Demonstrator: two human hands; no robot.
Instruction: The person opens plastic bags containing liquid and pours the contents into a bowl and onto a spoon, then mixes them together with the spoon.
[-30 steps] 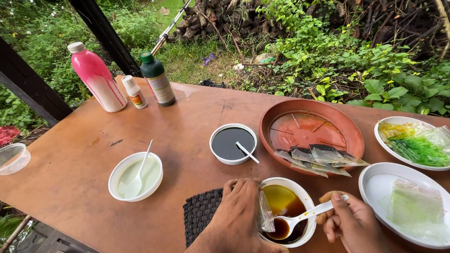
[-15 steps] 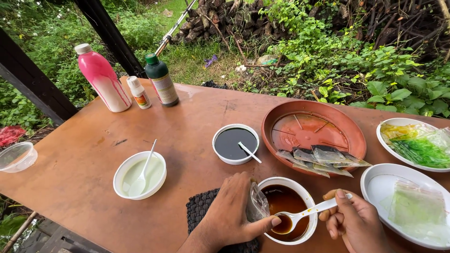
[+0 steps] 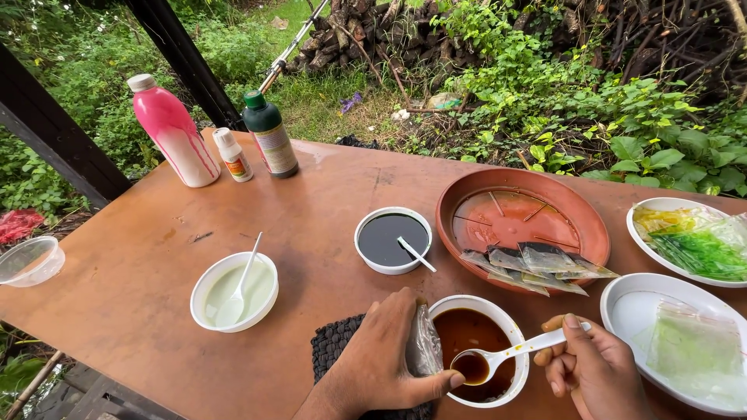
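Small clear plastic pouch [image 3: 425, 342]: pinched in left hand [image 3: 379, 359], fingers curled tight round it, held upright against the left rim of the white round bowl of brown liquid [image 3: 480, 354] at the table's near edge. Right hand [image 3: 593, 372] closed on the handle of a white plastic spoon [image 3: 506, 358]; spoon bowl sits in the brown liquid, loaded, just beside the pouch and left thumb. Dark woven mat [image 3: 336, 350] under the left hand. Brown wooden table [image 3: 140, 272] also carries: white bowl of black liquid with spoon [image 3: 392, 239] mid-table, white bowl of pale green liquid with spoon [image 3: 234, 289] to the left, terracotta round tray with several filled clear pouches [image 3: 521, 229] behind the brown bowl, two white plates with green-tinted bags [image 3: 685, 342] at the right edge, pink bottle [image 3: 173, 131] at the far left corner.
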